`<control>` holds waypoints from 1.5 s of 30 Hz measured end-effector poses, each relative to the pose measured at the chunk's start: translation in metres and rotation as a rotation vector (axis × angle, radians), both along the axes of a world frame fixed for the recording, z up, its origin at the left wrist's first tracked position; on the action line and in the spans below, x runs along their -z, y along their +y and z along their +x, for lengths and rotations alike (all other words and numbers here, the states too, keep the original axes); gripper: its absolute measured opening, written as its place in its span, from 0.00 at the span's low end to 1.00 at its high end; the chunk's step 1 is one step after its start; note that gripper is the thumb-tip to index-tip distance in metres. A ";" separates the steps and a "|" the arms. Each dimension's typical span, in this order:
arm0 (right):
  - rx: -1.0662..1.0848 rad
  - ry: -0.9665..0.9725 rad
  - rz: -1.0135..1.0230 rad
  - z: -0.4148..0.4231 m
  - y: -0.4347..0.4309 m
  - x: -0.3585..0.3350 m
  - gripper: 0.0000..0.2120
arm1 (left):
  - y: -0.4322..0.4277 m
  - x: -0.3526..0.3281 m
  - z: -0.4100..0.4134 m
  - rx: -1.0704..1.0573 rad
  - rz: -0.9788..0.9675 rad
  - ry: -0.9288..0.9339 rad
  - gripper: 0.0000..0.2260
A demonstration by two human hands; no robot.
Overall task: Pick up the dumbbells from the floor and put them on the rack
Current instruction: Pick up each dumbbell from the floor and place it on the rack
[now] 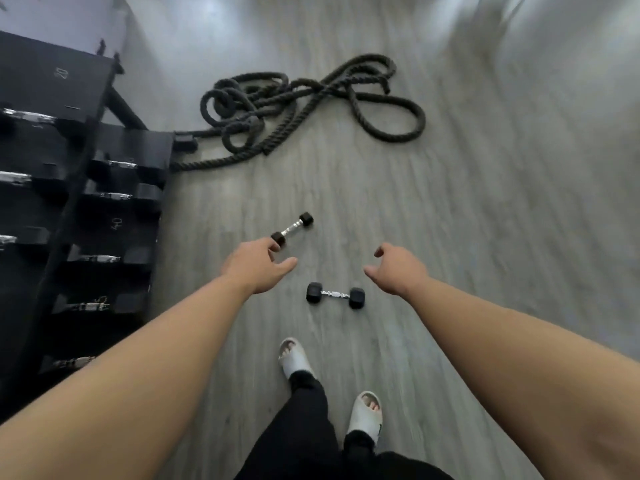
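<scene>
Two small dumbbells lie on the grey plank floor. The far dumbbell sits tilted, one head toward the rope, the other toward the left hand. The near dumbbell lies crosswise, just ahead of the person's feet.

The left hand reaches out over the floor, its grip spread and holding nothing; its fingertips overlap the lower head of the far dumbbell in the view, but whether they touch it cannot be told. The right hand hangs above the floor to the right of the near dumbbell, grip loosely spread, fingers curled a little, holding nothing.

The rack stands along the floor's left edge, with larger dumbbells on its tiers. A thick black rope lies coiled on the floor beyond the far dumbbell. White slides are on both feet, below dark trousers.
</scene>
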State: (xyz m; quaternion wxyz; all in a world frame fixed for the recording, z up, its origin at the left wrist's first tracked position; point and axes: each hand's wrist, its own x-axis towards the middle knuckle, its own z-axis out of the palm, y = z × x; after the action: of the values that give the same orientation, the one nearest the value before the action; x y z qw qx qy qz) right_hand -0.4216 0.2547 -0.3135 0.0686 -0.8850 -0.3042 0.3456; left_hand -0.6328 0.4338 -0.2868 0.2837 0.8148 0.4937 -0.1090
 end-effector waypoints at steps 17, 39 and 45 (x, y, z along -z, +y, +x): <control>0.474 0.354 -0.078 0.073 0.051 0.334 0.25 | 0.074 0.354 0.098 -0.310 -0.481 0.045 0.33; 0.414 0.321 -0.233 0.074 0.077 0.715 0.30 | 0.052 0.743 0.112 -0.246 -0.337 0.123 0.40; 0.566 0.380 -0.136 0.078 0.076 0.713 0.23 | 0.058 0.738 0.106 -0.263 -0.321 0.053 0.35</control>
State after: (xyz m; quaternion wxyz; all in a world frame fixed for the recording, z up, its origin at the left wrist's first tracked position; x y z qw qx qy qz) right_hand -0.3434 0.3308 -1.0262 0.1581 -0.8568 -0.0050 0.4907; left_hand -0.5273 0.4915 -1.0246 0.4085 0.6845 0.5795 -0.1696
